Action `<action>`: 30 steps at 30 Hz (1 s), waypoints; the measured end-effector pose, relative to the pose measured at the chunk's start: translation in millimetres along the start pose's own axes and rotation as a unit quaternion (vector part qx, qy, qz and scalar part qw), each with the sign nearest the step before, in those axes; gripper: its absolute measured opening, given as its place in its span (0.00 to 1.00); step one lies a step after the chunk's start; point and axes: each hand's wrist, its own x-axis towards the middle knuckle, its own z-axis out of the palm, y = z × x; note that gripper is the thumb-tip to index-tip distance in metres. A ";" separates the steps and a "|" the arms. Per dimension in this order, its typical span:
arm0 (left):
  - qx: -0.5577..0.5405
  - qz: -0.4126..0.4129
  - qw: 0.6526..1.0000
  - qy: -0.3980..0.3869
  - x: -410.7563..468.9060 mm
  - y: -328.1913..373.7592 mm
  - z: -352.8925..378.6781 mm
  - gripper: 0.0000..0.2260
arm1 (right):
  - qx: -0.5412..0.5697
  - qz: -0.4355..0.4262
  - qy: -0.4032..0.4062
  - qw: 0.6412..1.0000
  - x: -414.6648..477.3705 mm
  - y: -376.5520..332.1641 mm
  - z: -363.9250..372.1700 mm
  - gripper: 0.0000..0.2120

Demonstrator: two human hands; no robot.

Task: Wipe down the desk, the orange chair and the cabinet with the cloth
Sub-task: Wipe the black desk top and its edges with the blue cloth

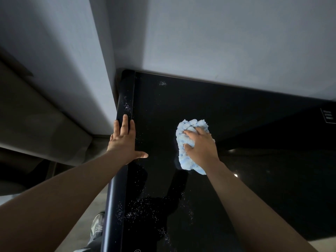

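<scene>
A glossy black desk top (236,110) fills the middle and right of the view, its far edge against a wall. White specks lie scattered on it, mostly near the left edge and close to me. A fluffy light-blue cloth (183,137) lies bunched on the surface. My right hand (201,144) presses down on the cloth, fingers curled into its pile. My left hand (123,140) rests flat on the desk's rounded left edge, fingers straight and thumb spread toward the cloth. Neither the orange chair nor the cabinet is in view.
A pale wall (218,33) rises behind the desk and juts out as a corner at the left. A small white label (328,115) sits at the desk's right. Below the left edge I see floor and my shoe (97,226).
</scene>
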 end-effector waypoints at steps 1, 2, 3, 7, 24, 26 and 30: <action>0.000 0.002 1.000 0.002 -0.6 0.0 -0.4 0.58 | 0.003 0.001 0.002 1.000 -2.6 0.1 1.5 0.24; 0.000 0.005 1.000 0.004 -1.3 0.0 -0.9 0.57 | 0.006 0.001 0.005 1.000 -5.4 0.3 3.0 0.24; -0.001 0.009 1.000 0.005 -2.3 -0.1 -1.7 0.56 | 0.010 0.003 0.007 1.000 -8.2 0.4 4.5 0.24; -0.025 0.033 0.999 -0.002 -13.4 -4.2 -2.0 0.54 | 0.015 0.010 0.006 1.000 -21.2 0.4 9.1 0.25; 0.173 0.117 0.975 -0.080 -99.2 -24.7 48.0 0.65 | 0.035 0.072 0.005 0.997 -106.7 -2.6 40.1 0.24; 0.191 0.126 0.970 -0.077 -100.0 -25.7 47.5 0.66 | 0.031 0.080 0.003 0.996 -114.6 -2.6 44.2 0.24; 0.189 0.129 0.971 -0.074 -99.6 -26.2 49.5 0.67 | 0.030 0.087 0.012 0.996 -134.5 -0.4 54.5 0.24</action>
